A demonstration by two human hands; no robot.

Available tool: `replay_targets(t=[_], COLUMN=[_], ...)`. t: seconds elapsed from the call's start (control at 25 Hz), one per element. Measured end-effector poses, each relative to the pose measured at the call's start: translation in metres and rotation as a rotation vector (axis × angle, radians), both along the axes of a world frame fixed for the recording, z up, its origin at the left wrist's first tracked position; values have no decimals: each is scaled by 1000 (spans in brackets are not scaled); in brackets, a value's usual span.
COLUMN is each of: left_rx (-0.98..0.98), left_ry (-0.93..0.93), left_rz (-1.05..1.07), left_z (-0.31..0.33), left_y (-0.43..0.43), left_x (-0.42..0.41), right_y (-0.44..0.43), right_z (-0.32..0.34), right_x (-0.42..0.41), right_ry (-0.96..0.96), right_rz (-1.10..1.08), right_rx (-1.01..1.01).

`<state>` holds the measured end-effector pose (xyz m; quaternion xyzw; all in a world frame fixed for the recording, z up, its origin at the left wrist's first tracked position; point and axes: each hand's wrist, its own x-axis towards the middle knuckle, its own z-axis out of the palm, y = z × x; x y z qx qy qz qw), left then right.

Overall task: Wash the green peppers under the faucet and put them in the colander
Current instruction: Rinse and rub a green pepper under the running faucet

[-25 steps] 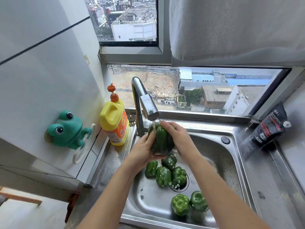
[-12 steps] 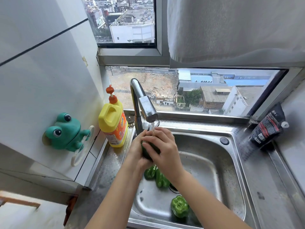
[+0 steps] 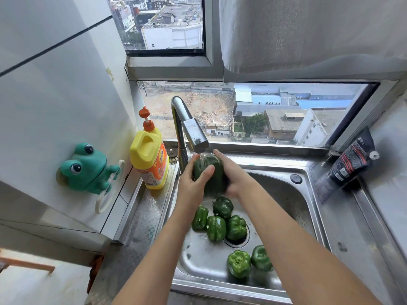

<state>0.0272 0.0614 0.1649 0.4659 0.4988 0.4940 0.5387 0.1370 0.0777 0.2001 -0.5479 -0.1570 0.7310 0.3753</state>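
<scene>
A dark green pepper (image 3: 211, 172) is held between both hands right under the faucet (image 3: 191, 130), and water runs onto its top. My left hand (image 3: 193, 179) grips its left side, thumb across the front. My right hand (image 3: 233, 175) cups its right side. Below, several more green peppers lie in the steel sink (image 3: 293, 194): a cluster around the drain (image 3: 217, 223) and two near the front edge (image 3: 239, 263). No colander is in view.
A yellow detergent bottle with an orange pump (image 3: 149, 155) stands on the sink's left ledge. A green frog holder (image 3: 86, 168) is stuck on the left wall. A black pouch (image 3: 352, 159) leans at the right corner. The window sill runs behind the faucet.
My right hand has slid from over the top of the pepper to its right side, uncovering it. The peppers in the sink have not moved.
</scene>
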Motion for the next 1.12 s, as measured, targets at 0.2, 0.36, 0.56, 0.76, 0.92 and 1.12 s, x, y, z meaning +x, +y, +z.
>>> replay_targets(t=[0.2,0.36,0.56,0.76,0.92,1.12], left_rx=[-596,-700,-526,-247,-98,53], left_ry=[-285,-740,-662,-231,-49,367], left_rz=[27,14,79,-53,-189,-291], left_z=[9,12,0,-9,-15,-15], left_y=[-1,0,-4,-9,-2,-3], left_x=[9,6,17,3,-19,-33], right_y=[-3,-15,-26,-4,1,4], right_z=[-27,-34,-47,-13,-4,-21], right_x=[-16,-20,-20,-10,2,13], right_ry=[-692,-1036,-1181,-588,-346,-859], right_rz=[-126,-158,-94,-166,-49,142], right_rx=[557,1008,1041,407,216,533])
